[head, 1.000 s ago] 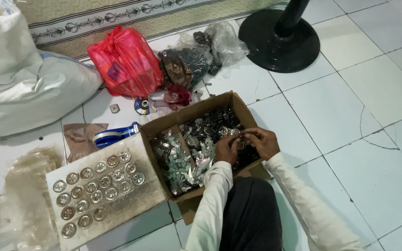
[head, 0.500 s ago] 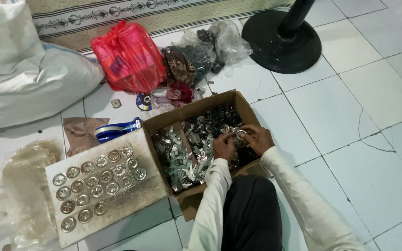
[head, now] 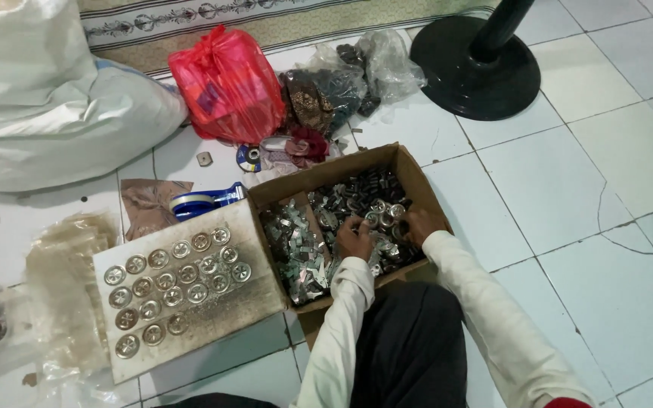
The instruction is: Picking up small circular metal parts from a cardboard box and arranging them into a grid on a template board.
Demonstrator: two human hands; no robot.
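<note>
Down on the tiled floor (head: 568, 196), both hands are inside the open cardboard box (head: 417, 177), among the loose round metal caps (head: 376, 204) heaped in its right half. Compared with 1 second ago, the hands sit lower and closer to the heap: the small cap then held up between the fingertips is no longer raised, and the hands now press into the pile itself. The left hand (head: 354, 238) lies palm-down with fingers curled onto the caps; whether its grip is clamped on 1 of them I cannot tell. The right hand (head: 415, 225) is bunched at the box's right wall, fingers drawn together, seemingly around some caps, though the pictures do not show this clearly.

By my reading, this is a gathering move, with the handled caps back among the rest.

Flat silver brackets (head: 296, 253) fill the box's left half, behind a cardboard divider. Just left of the box, touching it, a grey board (head: 190, 325) carries rows of round caps set face-up, its lower right part bare. Beyond lie a blue tape dispenser (head: 205, 202), a red plastic bag (head: 228, 83), a white sack (head: 47, 98) and a black fan base (head: 481, 72).
</note>
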